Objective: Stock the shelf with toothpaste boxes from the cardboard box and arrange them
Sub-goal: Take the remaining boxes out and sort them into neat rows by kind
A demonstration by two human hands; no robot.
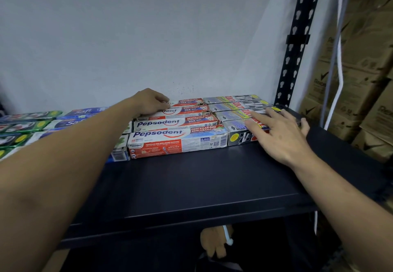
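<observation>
Toothpaste boxes lie flat in rows at the back of a dark shelf (191,182). In the middle are several red and white Pepsodent boxes (176,142). To their right lie several silver and black boxes (236,107). My left hand (148,101) reaches over the Pepsodent rows, its curled fingers on the left end of the rearmost boxes. My right hand (278,131) lies flat with straight fingers on the front silver boxes, thumb at their right end. The cardboard box is not in view.
Green boxes (23,127) and blue boxes (83,115) fill the shelf's left part. A black slotted upright (295,44) stands at the back right against a white wall. Stacked brown cartons (361,76) stand beyond it.
</observation>
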